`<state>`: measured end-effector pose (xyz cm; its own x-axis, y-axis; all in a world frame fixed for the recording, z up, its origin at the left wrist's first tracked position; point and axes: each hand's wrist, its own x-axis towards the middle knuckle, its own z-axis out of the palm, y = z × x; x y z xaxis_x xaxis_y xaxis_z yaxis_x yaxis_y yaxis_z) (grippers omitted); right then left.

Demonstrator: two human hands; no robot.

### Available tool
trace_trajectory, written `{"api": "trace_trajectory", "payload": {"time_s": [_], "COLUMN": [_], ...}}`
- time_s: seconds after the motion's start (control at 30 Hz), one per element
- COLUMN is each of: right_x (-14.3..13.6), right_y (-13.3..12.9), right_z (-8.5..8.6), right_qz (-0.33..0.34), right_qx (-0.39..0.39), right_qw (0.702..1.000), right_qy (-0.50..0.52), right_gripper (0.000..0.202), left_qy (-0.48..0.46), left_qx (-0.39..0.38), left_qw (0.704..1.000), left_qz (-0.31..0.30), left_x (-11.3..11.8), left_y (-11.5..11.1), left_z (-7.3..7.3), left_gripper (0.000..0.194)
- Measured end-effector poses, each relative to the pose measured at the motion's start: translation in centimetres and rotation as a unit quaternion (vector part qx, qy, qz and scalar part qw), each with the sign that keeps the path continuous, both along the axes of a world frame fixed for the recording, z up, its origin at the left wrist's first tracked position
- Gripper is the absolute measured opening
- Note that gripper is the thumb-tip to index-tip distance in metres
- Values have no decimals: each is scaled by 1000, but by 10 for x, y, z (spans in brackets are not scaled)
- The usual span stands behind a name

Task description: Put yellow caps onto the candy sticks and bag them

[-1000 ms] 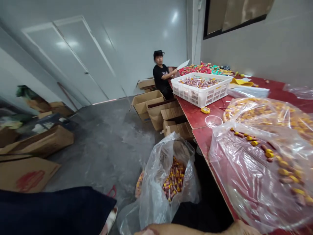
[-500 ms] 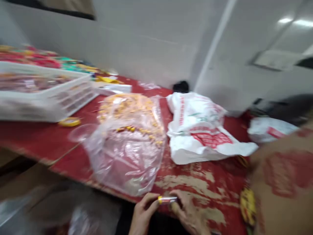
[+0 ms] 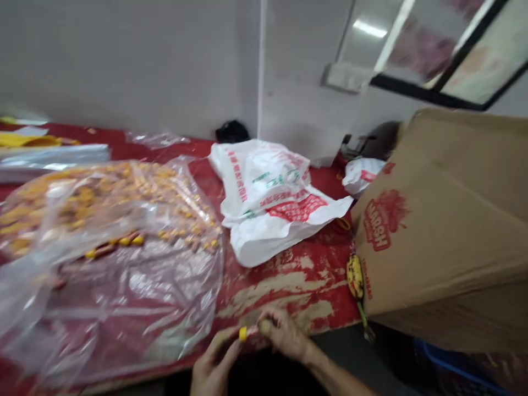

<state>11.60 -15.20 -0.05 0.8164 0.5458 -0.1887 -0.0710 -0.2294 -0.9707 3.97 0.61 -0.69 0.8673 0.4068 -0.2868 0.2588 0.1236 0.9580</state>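
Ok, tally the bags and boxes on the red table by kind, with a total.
Clear plastic bag of yellow-capped tubes: 1
White printed bags: 2, one large, one small
Cardboard box: 1
Total: 4

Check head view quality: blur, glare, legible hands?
Head view: motion blur throughout; both hands soft at the bottom edge, pinching a small yellow-capped tube; ceiling light glare upper right; sheen on the clear plastic bag; red print on the brown cardboard box only partly readable.
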Motion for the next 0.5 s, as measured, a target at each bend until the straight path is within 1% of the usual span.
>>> {"api": "trace_trajectory", "payload": {"time_s": [0.07,0.1,0.2,0.3,0.4,0.5], "right_x": [-2,-3,-6,-9,-9,-7], "right_y": [-3,-4,-3,-2,-2,-1], "right_z": [-8,-12,-16,-8,3,10], "right_qz": [15,20,23,28,48,63], "right_qx": [10,15,20,18,7,-11], "right_qw": [999,998,994,993,994,995], "right_qy": [45,63,105,116,94,78], "right_gripper": [35,39,42,39,33,34], "left_qy": [-32,-54,-94,-103,-112,-123], "left_qx": [4,-7,-75,-123,-139,-143], "left_qw": [999,998,993,987,984,982], "left_qz": [-19,-23,-14,0,1,-12], "left_x": [-3,-4,-7,-12,-15,-14], "left_y": [-6,-9,-15,-17,-16,-14], "left_z": [7,8,4,-1,-3,-5], "left_gripper": [30,27,19,15,14,13]}}
